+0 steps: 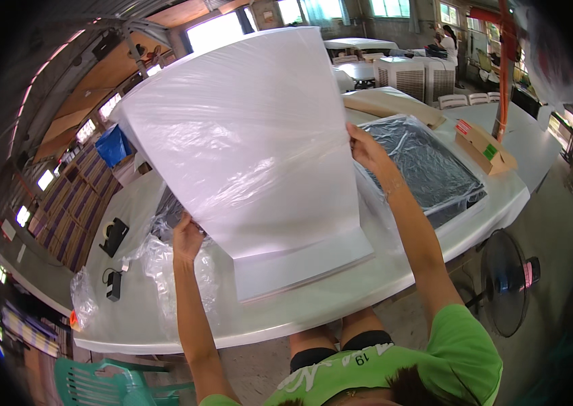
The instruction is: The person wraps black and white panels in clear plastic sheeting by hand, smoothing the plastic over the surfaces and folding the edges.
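A large white panel (pixel 246 128) wrapped in shiny, creased plastic film is tilted up above the table. My left hand (pixel 187 238) is closed on its lower left edge, and my right hand (pixel 369 149) grips its right edge, the thumb and some fingers hidden. Beneath the panel a flat white board or stack (pixel 306 262) shows on the table. Crumpled clear plastic (pixel 181 277) lies by my left forearm. To the right of the panel is a dark, flat framed piece (pixel 428 166) under clear film.
The white table (pixel 131 325) also bears a black tape dispenser (pixel 114 237), a black power adapter (pixel 114 285) and an open cardboard box (pixel 486 149). A fan (pixel 506 283) stands at the right, a green chair (pixel 100 382) at the lower left. Farther back a person (pixel 448 44) stands near air coolers (pixel 401 78).
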Motion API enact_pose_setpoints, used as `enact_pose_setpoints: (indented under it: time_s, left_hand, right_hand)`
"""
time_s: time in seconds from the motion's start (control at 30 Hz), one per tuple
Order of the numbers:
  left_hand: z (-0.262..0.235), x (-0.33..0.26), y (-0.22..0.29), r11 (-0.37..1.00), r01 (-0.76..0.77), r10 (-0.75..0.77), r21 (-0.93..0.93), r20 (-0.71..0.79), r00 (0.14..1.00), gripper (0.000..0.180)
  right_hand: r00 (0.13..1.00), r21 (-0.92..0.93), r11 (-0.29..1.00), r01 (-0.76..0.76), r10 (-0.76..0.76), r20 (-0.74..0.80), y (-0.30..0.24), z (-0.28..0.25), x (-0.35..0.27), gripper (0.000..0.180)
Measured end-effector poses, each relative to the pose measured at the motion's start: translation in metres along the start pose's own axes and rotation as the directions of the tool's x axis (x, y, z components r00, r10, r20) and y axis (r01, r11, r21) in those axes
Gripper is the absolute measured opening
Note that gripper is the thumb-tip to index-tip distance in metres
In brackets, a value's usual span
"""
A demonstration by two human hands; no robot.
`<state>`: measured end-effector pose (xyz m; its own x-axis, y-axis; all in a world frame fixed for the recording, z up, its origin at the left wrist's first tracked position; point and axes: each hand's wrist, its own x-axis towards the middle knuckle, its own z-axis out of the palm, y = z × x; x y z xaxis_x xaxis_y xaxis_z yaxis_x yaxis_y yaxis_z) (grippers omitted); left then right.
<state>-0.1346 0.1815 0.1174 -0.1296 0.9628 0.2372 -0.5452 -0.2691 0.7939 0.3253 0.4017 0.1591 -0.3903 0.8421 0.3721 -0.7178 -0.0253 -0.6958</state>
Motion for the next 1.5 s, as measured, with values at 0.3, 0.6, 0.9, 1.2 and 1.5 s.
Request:
enact_pose_setpoints:
  time_s: [0.3,0.6,0.9,1.2,1.5]
  left_hand:
    - [0.094,-0.034,-0.031,0.458,-0.401,0.637,0.794,0.022,0.771,0.065]
    - [0.097,-0.08,-0.029,0.56,-0.275,0.524,0.781,-0.078,0.848,0.033]
    - [0.06,-0.172,-0.11,0.444,0.084,0.403,0.892,-0.283,0.871,0.016]
    - [0.047,-0.229,-0.139,-0.064,0.088,0.503,0.994,-0.044,0.863,0.028]
    - [0.038,-0.308,-0.137,-0.044,0.046,0.358,0.998,-0.027,0.933,0.037]
  right_hand:
    - [0.86,-0.592,0.657,0.467,-0.492,0.134,0.023,0.054,-0.061,0.062]
    - [0.912,-0.916,0.378,0.132,-0.409,-0.037,0.006,0.063,-0.104,0.041]
    - [0.925,-0.983,-0.079,-0.167,-0.358,-0.129,0.075,0.01,-0.235,0.017]
    - [0.949,-0.951,-0.225,-0.212,-0.278,-0.146,0.092,-0.01,-0.296,0.029]
    - [0.99,-0.974,-0.178,-0.14,-0.062,-0.13,0.076,0.007,-0.381,0.031]
